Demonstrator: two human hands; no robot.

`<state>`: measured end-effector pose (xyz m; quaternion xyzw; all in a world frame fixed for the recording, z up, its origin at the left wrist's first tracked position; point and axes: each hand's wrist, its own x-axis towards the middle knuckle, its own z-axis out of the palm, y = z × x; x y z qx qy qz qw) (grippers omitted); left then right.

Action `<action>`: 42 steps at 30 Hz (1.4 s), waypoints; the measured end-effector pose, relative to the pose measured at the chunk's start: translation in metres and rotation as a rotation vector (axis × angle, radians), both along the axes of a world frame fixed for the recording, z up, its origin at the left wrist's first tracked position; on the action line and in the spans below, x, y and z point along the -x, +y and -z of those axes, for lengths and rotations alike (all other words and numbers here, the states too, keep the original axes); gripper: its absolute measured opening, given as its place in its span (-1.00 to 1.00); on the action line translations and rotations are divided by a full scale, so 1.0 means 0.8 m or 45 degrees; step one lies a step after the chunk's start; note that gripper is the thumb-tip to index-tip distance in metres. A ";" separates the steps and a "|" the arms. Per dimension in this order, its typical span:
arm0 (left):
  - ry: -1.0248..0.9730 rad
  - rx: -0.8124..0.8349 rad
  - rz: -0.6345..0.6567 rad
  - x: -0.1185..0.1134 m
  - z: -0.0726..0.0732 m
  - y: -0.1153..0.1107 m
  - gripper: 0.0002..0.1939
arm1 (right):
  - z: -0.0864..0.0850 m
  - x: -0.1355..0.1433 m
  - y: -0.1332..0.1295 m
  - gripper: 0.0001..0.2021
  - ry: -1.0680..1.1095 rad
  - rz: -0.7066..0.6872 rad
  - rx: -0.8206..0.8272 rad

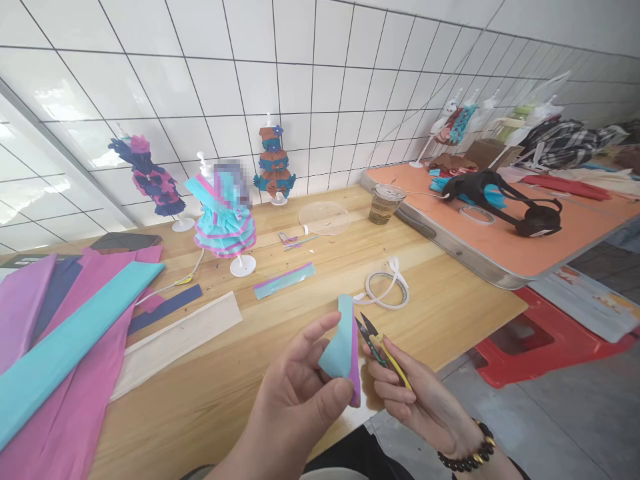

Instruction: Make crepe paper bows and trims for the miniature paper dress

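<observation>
My left hand (305,387) pinches a folded turquoise strip (340,347) with a purple edge, held up above the front of the table. In my right hand (413,393) is a pair of thread snips (393,363) with yellow and green handles. Their dark blades stand apart, with the tips close beside the purple edge; I cannot tell whether they touch it. Behind the hands, a similar turquoise and purple strip (285,280) lies flat. A roll of white double-sided tape (387,290) rests to its right, one end curling up.
Small dress forms in ruffled paper dresses, one turquoise (225,233), stand along the tiled wall. Coloured sheets (65,353) cover the left side. A cup of liquid (387,205) stands near the orange table (520,257), which holds a black strapped device (500,200). A red stool (505,360) is below.
</observation>
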<state>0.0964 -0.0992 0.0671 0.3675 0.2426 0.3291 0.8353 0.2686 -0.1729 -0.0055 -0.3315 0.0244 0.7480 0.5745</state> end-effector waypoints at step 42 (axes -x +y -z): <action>0.314 0.248 -0.333 0.112 -0.026 0.048 -0.52 | -0.020 0.037 -0.012 -0.69 -0.368 -0.201 0.158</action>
